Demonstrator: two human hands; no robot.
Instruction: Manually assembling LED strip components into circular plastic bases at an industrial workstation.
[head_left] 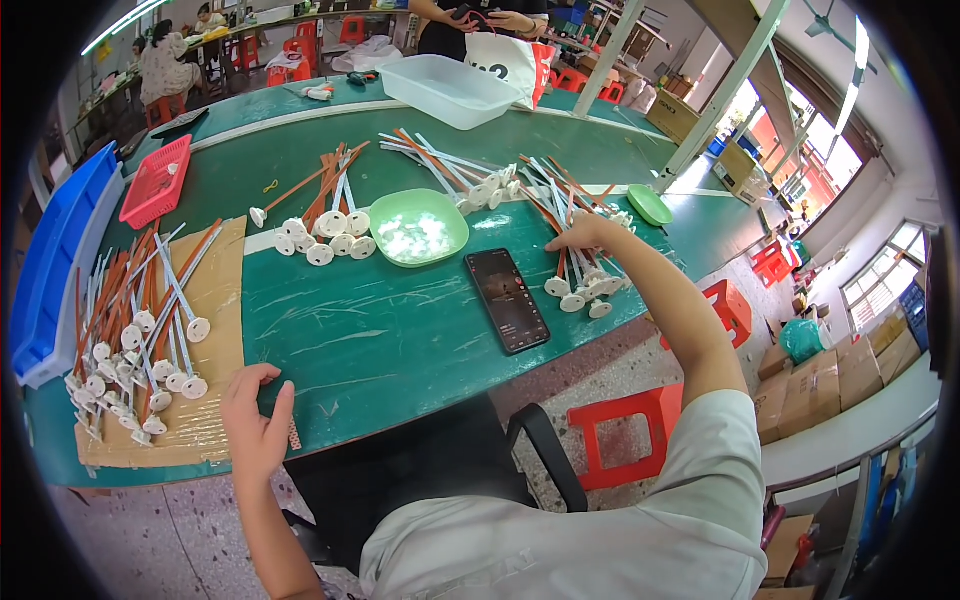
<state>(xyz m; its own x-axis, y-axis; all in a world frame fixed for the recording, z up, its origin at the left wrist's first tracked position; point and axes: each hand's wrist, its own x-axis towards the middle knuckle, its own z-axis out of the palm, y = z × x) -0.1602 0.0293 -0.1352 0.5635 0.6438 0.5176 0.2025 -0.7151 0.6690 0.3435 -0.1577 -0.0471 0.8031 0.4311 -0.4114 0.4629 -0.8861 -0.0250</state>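
Green tabletop (pixel 380 340) fills most of the head view, and I see both of my hands on it. My left hand (pixel 252 420) rests at the near edge of the table, fingers loosely curled and spread, holding nothing; it sits just beside the sheet of cardboard (pixel 215 300) that carries a pile of orange and white rods with white round discs at their ends (pixel 140 340). My right hand (pixel 585 235) reaches far out to the right, palm down, fingers pressed onto another bundle of the same rods (pixel 580 270); whether the fingers actually pinch one rod I cannot tell (the back of the hand covers the tips). The white discs of that bundle lie just below the hand, toward me.

Between the two hands lies a dark phone (pixel 506 300), flat on the table, screen up, well apart from the left hand and near the right forearm. Beyond it stands a light green bowl (pixel 418 228) with small white parts inside, and left of the bowl a third heap of rods (pixel 325 215) fans outward. A small green lid (pixel 650 205) sits at the far right edge. Farther back I see a clear plastic tub (pixel 447 90), a red basket (pixel 157 180) and blue bins (pixel 60 260) on the left. Red stools (pixel 625 430) stand on the floor below the table.
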